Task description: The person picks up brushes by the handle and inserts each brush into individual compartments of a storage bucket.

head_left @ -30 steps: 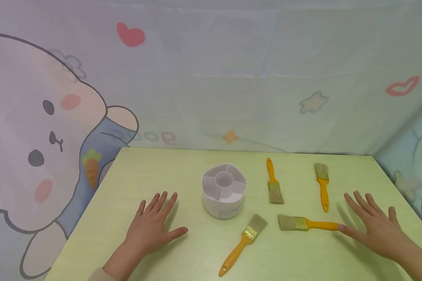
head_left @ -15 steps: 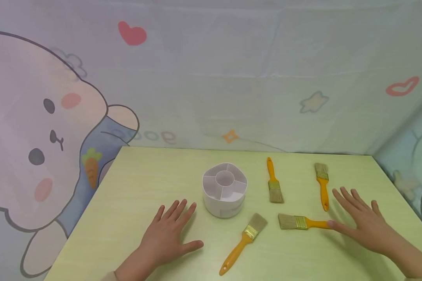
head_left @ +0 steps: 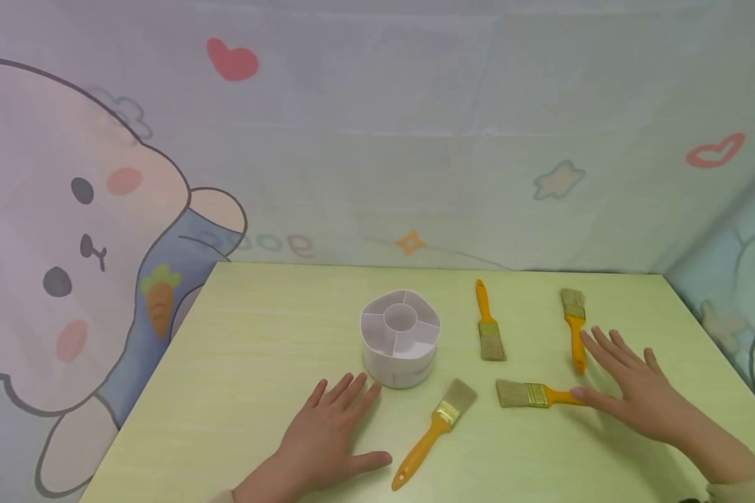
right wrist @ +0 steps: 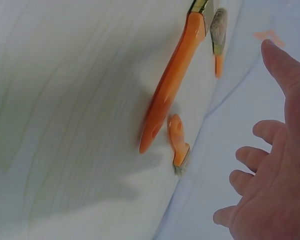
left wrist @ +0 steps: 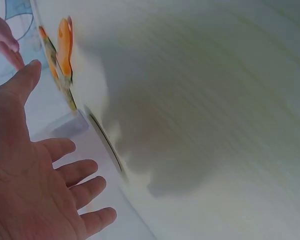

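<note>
My left hand (head_left: 324, 436) hovers over the table with fingers spread and nothing held, just left of a paintbrush (head_left: 418, 457) lying slanted at the front. Behind that hand stands a white divided organizer (head_left: 393, 370) with a round middle compartment. My right hand (head_left: 635, 391), also spread and holding nothing, hangs above the handle end of a second paintbrush (head_left: 522, 394) lying crosswise, hiding part of its handle. Its fingertips overlap the handle of a paintbrush (head_left: 574, 307) at the back right. In the right wrist view, space shows between the hand (right wrist: 275, 180) and the nearest orange handle (right wrist: 172, 82).
Another paintbrush (head_left: 489, 328) lies behind, right of the organizer, bristles toward the front. All brushes have yellow-orange handles. The pale green table (head_left: 270, 300) ends at a printed cloth backdrop (head_left: 352, 140) with a cartoon animal at the left.
My left hand has moved right and toward the front, nearer the slanted paintbrush. The right hand has shifted left over the crosswise brush's handle. The brushes and organizer have stayed put.
</note>
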{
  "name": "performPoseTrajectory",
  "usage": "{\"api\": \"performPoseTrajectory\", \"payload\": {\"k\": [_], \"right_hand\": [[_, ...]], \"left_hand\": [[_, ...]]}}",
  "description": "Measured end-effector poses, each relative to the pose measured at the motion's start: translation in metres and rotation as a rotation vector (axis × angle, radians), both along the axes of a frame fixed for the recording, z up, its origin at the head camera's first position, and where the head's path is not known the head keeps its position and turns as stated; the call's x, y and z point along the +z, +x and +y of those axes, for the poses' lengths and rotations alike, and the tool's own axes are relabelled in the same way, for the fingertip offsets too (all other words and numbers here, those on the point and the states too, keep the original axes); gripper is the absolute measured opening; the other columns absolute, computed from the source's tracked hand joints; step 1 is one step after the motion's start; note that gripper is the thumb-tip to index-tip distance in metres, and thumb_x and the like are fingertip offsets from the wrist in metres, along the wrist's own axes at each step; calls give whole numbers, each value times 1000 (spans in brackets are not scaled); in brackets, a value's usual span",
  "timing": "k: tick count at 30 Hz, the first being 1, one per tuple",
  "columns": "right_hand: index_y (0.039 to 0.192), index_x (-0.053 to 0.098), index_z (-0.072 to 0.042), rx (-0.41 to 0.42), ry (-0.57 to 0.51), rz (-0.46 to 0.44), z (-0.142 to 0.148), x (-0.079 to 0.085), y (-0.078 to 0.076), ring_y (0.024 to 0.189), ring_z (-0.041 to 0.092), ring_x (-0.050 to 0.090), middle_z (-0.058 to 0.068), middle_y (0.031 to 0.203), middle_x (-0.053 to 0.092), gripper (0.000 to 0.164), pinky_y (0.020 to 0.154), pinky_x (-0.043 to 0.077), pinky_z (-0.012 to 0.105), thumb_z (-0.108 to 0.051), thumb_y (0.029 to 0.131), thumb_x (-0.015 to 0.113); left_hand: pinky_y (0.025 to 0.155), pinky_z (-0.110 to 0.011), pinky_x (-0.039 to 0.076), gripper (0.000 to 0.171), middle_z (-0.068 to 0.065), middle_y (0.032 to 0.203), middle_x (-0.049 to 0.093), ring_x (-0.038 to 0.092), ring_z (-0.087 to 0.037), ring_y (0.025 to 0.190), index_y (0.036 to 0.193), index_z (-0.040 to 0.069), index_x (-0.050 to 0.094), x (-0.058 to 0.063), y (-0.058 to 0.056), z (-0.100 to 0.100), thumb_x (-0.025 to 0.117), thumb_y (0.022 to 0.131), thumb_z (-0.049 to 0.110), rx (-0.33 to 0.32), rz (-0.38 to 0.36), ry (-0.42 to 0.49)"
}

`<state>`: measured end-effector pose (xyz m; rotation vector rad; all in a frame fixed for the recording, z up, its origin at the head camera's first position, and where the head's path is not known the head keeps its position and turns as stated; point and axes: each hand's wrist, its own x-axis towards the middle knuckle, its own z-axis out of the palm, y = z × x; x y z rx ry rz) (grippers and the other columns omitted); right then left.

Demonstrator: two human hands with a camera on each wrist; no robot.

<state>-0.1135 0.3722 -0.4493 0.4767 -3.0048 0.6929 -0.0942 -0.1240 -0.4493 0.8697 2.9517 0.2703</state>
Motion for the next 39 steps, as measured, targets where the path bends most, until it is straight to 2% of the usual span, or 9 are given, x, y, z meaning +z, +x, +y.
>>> {"api": "performPoseTrajectory", "payload": {"k": [6, 14, 22, 28, 33, 36, 39], "right_hand": [[173, 15, -16, 22, -38, -36, -9, 3, -4, 163, 47, 1, 26, 175, 14, 96, 120, -17, 78, -37, 102, 74], [173, 16, -13, 46, -95, -69, -20, 11, -10, 162, 49, 2, 30, 173, 17, 95, 122, -16, 76, -34, 102, 75], [172, 16, -10, 77, -159, -119, -32, 17, -15, 160, 54, 5, 27, 176, 12, 93, 125, -13, 73, -34, 103, 74], [173, 16, -13, 104, -215, -160, -43, 18, -21, 160, 53, 10, 23, 177, 14, 91, 127, -4, 73, -33, 104, 72], [173, 18, -20, 106, -224, -176, -55, 19, -24, 162, 49, 11, 17, 178, 17, 89, 121, 14, 80, -35, 104, 72], [173, 19, -19, 118, -245, -184, -62, 20, -27, 162, 50, 11, 16, 178, 18, 89, 121, 16, 80, -35, 104, 73], [173, 20, -19, 134, -264, -190, -68, 19, -30, 162, 49, 10, 16, 177, 19, 88, 125, 9, 76, -35, 104, 72]], "left_hand": [[127, -56, 34, 94, -7, 169, 43, 41, -28, 155, 164, 19, 47, -4, 3, 18, 59, 93, 81, -44, -13, -22], [129, -52, 33, 92, -6, 168, 44, 39, -23, 157, 165, 21, 44, -8, 7, 37, 61, 94, 77, -82, -11, -37], [129, -51, 33, 90, -4, 169, 44, 38, -20, 157, 165, 19, 45, -15, 5, 55, 62, 95, 74, -104, 0, -51], [128, -52, 34, 82, -1, 166, 47, 41, -21, 156, 162, 21, 48, -18, 4, 63, 63, 97, 69, -114, 21, -89], [127, -53, 36, 76, 0, 164, 50, 43, -22, 154, 159, 22, 52, -18, 5, 66, 65, 98, 65, -131, 38, -100], [127, -53, 36, 74, 0, 164, 49, 43, -21, 154, 159, 22, 53, -19, 5, 67, 64, 99, 64, -137, 37, -91], [127, -52, 35, 73, 0, 165, 49, 43, -20, 154, 159, 22, 53, -20, 5, 69, 64, 100, 63, -140, 40, -94]]}}
